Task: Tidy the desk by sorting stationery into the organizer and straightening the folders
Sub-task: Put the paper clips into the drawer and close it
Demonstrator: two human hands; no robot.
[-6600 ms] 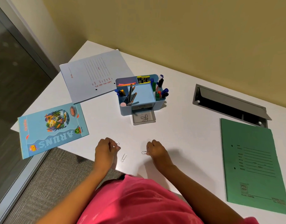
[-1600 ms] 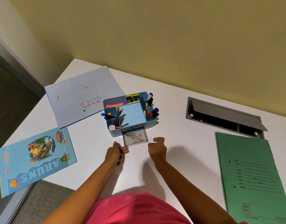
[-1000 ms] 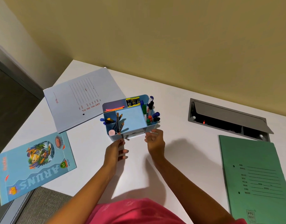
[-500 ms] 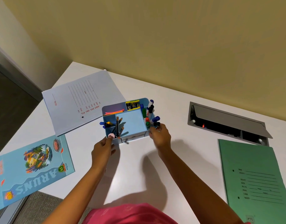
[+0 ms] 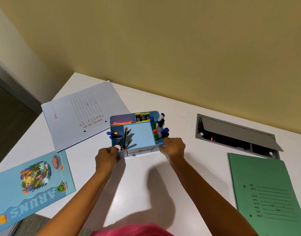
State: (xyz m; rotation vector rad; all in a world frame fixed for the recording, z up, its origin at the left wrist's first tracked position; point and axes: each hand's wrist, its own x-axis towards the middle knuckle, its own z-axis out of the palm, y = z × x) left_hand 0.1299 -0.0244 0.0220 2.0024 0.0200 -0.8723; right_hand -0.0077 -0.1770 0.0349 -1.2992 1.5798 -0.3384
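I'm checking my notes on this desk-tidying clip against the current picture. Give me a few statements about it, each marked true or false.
1. The left hand and the right hand grip the organizer at opposite sides. True.
2. The green folder lies to the left of the organizer. False: it lies to the right, beyond the right hand.
3. The organizer's drawer is pulled right out. False: it is pushed in under the organizer's front.
4. Pencils stand in the organizer. True.
5. The white folder is stacked on the green folder. False: they lie apart, on opposite sides of the organizer.
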